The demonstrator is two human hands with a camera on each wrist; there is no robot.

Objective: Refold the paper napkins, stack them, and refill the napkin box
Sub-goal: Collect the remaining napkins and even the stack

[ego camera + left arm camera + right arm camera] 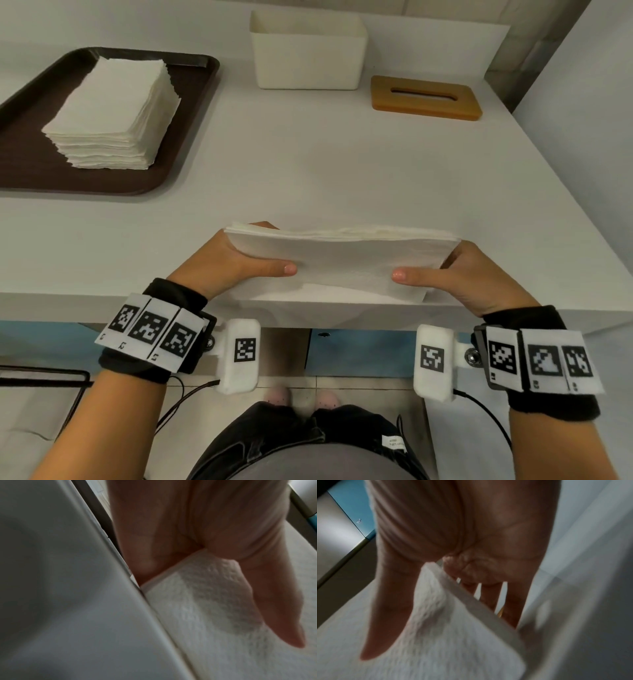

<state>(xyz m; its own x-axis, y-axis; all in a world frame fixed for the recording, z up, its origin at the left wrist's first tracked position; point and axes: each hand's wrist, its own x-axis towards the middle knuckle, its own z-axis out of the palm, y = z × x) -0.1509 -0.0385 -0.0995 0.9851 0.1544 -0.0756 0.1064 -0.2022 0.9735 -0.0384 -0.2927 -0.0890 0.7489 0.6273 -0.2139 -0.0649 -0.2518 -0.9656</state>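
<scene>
A stack of folded white napkins (342, 260) stands tilted on its long edge near the table's front edge. My left hand (236, 263) grips its left end, thumb on the near face and fingers behind. My right hand (455, 274) grips the right end the same way. The left wrist view shows the thumb lying across the embossed napkins (214, 615). In the right wrist view the napkin stack (453, 635) sits between thumb and fingers. A second, larger napkin pile (113, 113) lies on a brown tray (191, 137) at the left. The white napkin box (308, 51) stands open at the back.
The box's wooden lid (424, 97) with a slot lies flat to the right of the box. The white table (342, 171) ends at a wall on the far right. A black wire frame (41, 375) stands on the floor at the lower left.
</scene>
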